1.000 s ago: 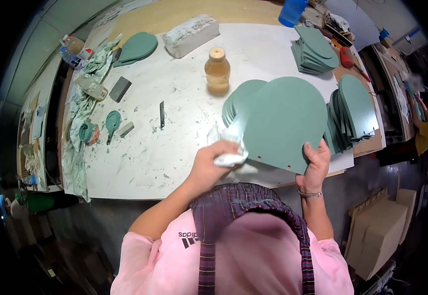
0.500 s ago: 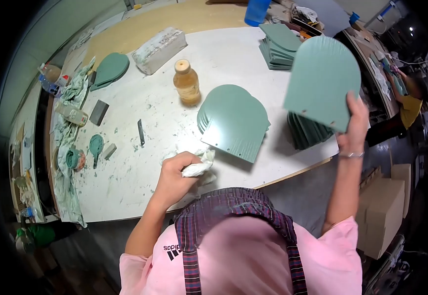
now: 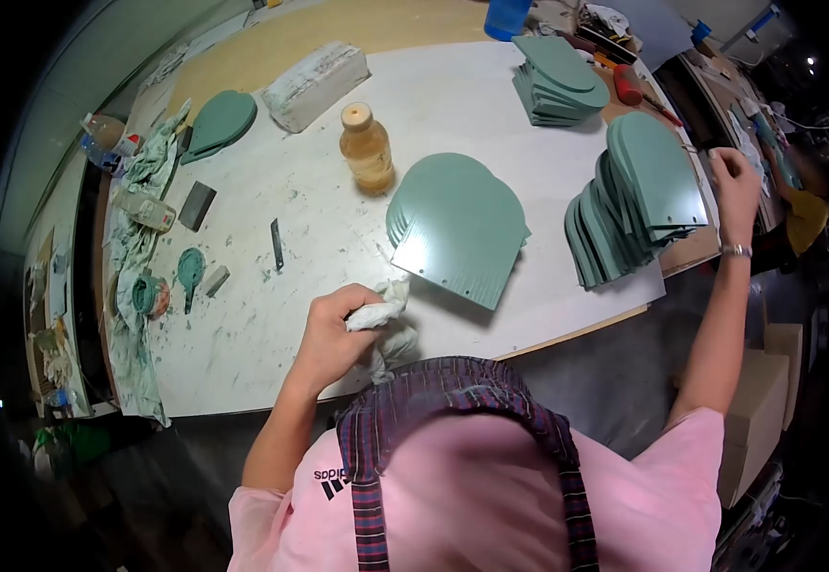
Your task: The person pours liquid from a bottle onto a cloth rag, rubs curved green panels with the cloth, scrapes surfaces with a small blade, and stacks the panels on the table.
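Note:
My left hand (image 3: 330, 336) is closed around a crumpled white cloth (image 3: 378, 316) near the table's front edge. Just right of the cloth lies a stack of green arch-shaped panels (image 3: 457, 224), the top one turned at an angle with small holes along its straight edge. My right hand (image 3: 736, 191) is beside a fanned stack of similar panels (image 3: 657, 176) at the table's right side. Its fingers are loosely curled, apart from the panels, with nothing seen between them.
A bottle of amber liquid (image 3: 367, 151), a whitish block (image 3: 317, 84) and a third green stack (image 3: 559, 84) stand farther back. A dark block (image 3: 197, 206), blade (image 3: 277, 244), green-coated scoop (image 3: 190, 272) and rags (image 3: 138, 315) lie left. Beyond the right side is another person (image 3: 803, 214).
My right hand has carried a panel rightward onto the right stack and let it go. My left hand has drawn back from the panel, still gripping the cloth. The camera view has shifted.

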Motion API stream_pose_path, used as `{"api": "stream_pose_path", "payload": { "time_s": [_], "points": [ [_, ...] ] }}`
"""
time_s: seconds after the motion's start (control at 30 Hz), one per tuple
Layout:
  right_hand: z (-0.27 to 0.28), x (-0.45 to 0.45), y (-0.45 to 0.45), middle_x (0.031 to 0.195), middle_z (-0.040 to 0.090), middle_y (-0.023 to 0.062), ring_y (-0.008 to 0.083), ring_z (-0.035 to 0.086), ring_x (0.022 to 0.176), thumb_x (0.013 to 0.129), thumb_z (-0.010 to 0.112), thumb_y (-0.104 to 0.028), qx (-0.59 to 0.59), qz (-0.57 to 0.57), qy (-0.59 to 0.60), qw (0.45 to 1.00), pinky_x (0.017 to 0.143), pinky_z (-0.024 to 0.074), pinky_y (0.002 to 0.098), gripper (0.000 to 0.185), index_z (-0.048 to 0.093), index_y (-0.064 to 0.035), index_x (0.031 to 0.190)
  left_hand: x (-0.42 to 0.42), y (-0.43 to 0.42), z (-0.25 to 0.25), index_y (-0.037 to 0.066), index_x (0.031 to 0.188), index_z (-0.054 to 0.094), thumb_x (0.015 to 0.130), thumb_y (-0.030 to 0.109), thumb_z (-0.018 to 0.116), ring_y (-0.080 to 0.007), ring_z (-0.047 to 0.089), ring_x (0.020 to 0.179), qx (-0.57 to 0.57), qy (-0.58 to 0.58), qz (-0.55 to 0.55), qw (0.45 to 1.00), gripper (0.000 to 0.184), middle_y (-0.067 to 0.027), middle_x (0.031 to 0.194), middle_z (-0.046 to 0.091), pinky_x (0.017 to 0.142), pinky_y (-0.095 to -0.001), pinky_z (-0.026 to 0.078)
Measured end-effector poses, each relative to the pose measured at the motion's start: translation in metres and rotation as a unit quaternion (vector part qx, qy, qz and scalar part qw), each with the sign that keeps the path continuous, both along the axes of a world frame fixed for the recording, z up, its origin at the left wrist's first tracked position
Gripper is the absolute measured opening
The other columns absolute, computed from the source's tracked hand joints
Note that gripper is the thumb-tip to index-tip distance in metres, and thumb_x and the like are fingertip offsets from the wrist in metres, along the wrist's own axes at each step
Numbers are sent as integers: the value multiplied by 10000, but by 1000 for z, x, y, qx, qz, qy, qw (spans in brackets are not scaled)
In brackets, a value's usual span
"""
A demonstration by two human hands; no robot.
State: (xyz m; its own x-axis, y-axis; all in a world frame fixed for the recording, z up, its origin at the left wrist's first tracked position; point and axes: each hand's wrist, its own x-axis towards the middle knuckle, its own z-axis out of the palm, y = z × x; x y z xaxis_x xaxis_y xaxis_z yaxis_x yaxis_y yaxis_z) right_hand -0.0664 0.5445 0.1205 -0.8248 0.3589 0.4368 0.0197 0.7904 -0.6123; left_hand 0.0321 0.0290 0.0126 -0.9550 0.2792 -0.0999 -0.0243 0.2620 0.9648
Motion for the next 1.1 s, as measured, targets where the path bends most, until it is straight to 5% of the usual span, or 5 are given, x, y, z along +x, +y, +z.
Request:
{"api": "stream_pose_path", "payload": {
  "time_s": [0.4,0.77,0.83,0.9,1.1],
  "points": [
    [-173,84,-235,870,668,56,135,647,735,868,690,-174,-610,161,-333,701,637,508,253,301,627,71,1031,-23,-14,12,-5,1100,649,861,-46,599,-63,560,850,120,48,172,977,248,-5,937,633,770,-209,448],
    [-99,129,-270,868,674,61,128,637,778,664,639,81,-524,294,-287,746,685,512,257,291,660,62,953,-61,69,35,141,1303,600,806,260,702,-287,527,1160,-238,458,-119,848,522,-46,1389,546,1041,-417,374],
    [-102,134,-271,827,673,55,120,625,740,666,639,79,-526,299,-288,742,673,508,255,250,667,63,914,-83,51,17,154,1263,615,841,239,692,-211,590,1026,-215,430,-46,876,437,-58,1234,633,928,-359,451],
    [-108,136,-271,786,671,49,112,614,702,668,638,77,-526,309,-289,738,662,504,252,210,673,64,875,-83,34,-1,106,1242,615,946,244,596,-167,620,906,-11,33,-35,999,327,-68,1092,675,855,-322,483],
    [-113,122,-269,853,686,103,153,644,712,700,616,43,-642,220,-226,699,675,531,280,255,663,93,945,-57,-25,-36,-33,1214,582,1039,331,444,-187,644,928,197,-60,188,960,427,-108,1088,670,842,-316,511]
  ]
}}
